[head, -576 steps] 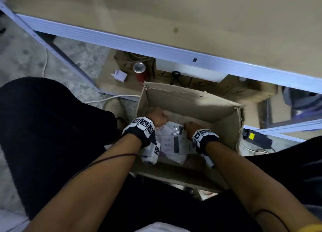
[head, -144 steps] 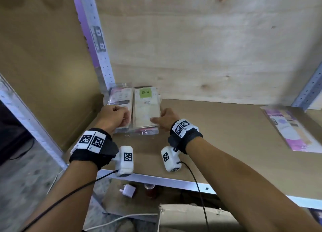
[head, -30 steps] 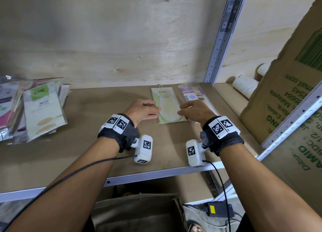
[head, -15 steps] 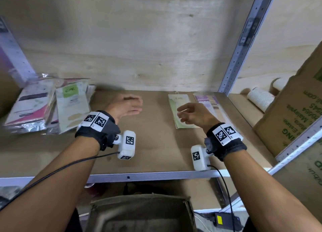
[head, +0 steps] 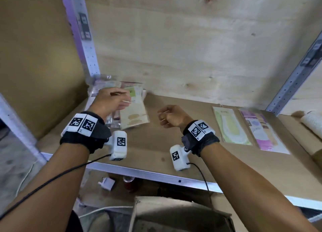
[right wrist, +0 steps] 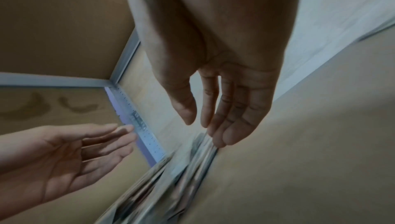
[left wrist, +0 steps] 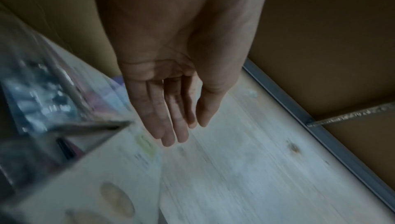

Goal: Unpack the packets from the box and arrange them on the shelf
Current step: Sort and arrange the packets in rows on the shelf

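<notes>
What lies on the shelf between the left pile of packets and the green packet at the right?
Only bare shelf board; the right hand hovers above it, in the head view.

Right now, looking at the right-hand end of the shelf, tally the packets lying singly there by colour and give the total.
Green packet: 1
Purple packet: 1
Total: 2
The pile of packets at the left end overlaps too much to count.
</notes>
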